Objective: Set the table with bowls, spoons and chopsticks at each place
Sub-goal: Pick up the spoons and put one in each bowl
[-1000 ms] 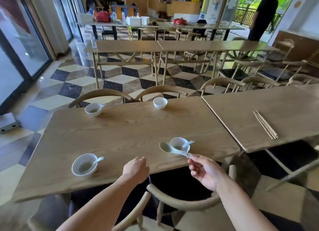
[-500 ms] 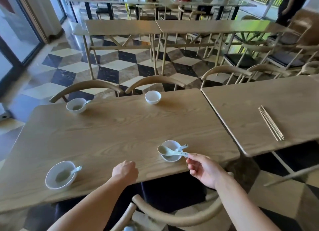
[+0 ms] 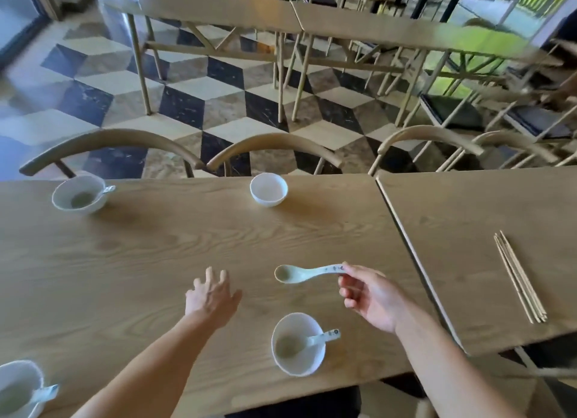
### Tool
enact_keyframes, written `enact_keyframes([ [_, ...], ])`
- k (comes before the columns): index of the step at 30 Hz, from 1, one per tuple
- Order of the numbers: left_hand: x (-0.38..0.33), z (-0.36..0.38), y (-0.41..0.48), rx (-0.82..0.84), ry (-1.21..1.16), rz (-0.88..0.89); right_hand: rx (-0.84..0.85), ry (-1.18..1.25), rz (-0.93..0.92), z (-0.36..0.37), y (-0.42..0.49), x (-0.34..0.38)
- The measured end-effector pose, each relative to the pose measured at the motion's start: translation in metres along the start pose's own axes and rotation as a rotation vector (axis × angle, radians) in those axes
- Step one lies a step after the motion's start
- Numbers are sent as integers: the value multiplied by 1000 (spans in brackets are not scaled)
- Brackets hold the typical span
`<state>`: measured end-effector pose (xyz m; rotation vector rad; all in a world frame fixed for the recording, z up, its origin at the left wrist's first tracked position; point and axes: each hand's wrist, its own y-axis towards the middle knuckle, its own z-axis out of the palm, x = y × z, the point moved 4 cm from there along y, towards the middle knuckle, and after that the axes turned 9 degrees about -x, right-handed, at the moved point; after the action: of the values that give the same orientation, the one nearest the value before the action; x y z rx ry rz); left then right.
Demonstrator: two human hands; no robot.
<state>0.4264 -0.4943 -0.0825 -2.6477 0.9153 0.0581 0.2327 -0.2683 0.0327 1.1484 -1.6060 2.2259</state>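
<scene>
Two hands reach over the table (image 3: pixel 125 261): right hand (image 3: pixel 371 296) pinches a spoon (image 3: pixel 299 273); left hand (image 3: pixel 210 296) fingers spread.

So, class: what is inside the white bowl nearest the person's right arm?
A white spoon lies in the near bowl, its patterned handle resting over the right rim. The spoon's scoop covers part of the bowl's bottom, so what lies beneath it cannot be seen.

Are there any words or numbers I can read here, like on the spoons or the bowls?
No readable words or numbers.
Spoon held in the right hand: small dark marks on the handle, too blurred to read.
Spoon in the near bowl: similar marks on its handle, too small to read.
Other bowls, chopsticks, table: plain.
</scene>
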Motion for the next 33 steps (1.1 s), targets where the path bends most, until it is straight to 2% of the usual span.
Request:
enact_keyframes([
  [8,-26,33,93,-44,-44,-203,126,-79,-16,28,138,93],
  [15,-25,57,107,-240,-18,-297,199,-68,11,55,216,125],
  [25,-22,64,112,-308,13,-290,221,-104,48,98,286,126],
  [33,-22,65,110,-314,27,-288,174,-133,64,97,295,114],
])
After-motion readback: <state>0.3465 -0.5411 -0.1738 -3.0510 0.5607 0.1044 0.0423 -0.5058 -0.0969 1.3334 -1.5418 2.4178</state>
